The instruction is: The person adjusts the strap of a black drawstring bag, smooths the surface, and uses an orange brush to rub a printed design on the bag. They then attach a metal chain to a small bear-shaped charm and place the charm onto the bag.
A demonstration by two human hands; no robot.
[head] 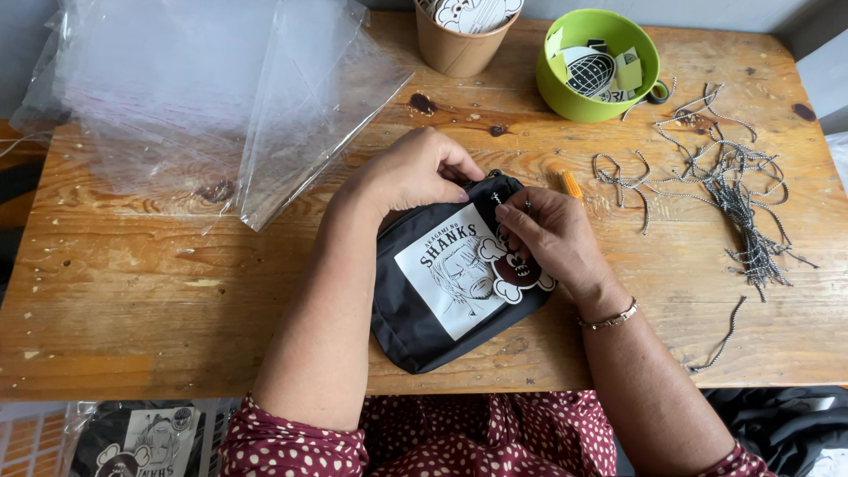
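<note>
The fingers of the left hand [415, 170] are curled tight and pinched on the top edge of a black pouch [446, 287]. The fingertips of the right hand [552, 234] are closed on a small cut-out tag [517, 269], shaped like a skull with bones, held against the same top corner. The pouch is laid flat on the wooden table [132, 291], near its front edge, with a white printed panel facing up. A pile of black-and-white cords [738, 190] is spread to the right. Behind are seen a green bowl [599, 66], a paper cup [459, 40] and clear plastic bags [212, 97].
</note>
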